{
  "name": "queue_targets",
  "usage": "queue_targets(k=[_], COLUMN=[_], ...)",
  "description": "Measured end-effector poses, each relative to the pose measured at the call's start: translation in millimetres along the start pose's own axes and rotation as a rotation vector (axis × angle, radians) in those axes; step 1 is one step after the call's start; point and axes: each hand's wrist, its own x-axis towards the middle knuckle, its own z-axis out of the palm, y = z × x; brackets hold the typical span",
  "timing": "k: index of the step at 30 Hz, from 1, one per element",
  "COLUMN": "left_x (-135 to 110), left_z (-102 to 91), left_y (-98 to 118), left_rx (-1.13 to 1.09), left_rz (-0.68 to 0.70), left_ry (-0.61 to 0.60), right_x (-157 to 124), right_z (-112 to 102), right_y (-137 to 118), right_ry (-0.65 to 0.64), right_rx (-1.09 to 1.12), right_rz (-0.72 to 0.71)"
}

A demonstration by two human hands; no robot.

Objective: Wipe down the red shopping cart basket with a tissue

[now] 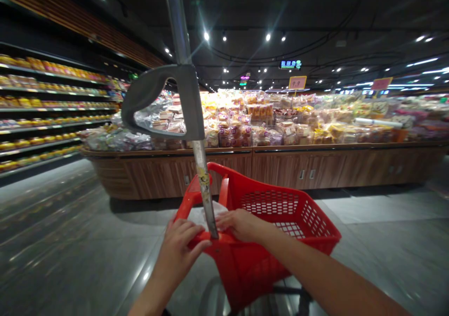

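Our left hand (177,247) has a closed grip on the near rim of a red plastic shopping basket (270,204), and our right hand (238,226) curls over the same rim, just beside a metal pole (205,190). Ahead, bagged pastries (242,119) are heaped on a wooden surface (280,168), with stocked shelves (42,101) off to the left.

1. The only view comes from a camera worn on the person's head, facing forward and down.
2. Closest to it are the left hand (175,250), the right hand (242,225) and the red shopping basket (270,199).
3. Farther off, it faces a wooden display counter (291,168), with shelves (45,91) along the left.
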Motion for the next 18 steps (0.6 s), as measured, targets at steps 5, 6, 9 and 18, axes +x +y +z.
queue_targets(k=[5, 6, 9, 18], left_x=[3, 4, 6, 9], left_z=[-1.5, -1.9, -4.2, -2.7], left_y=[-2, -2, -1, -4], left_rx=[-0.019, -0.023, -0.035, -0.066], left_rz=[-0.008, -0.01, -0.009, -0.024], left_ry=[-0.012, -0.012, -0.034, -0.04], right_x=[-6, -5, -4, -26], right_z=[-8, -6, 2, 10], right_y=[-11, -11, -17, -27], right_ry=[0.012, 0.032, 0.055, 0.234], right_rx=[0.101, 0.104, 0.16, 0.337], right_rz=[0.106, 0.137, 0.163, 0.415])
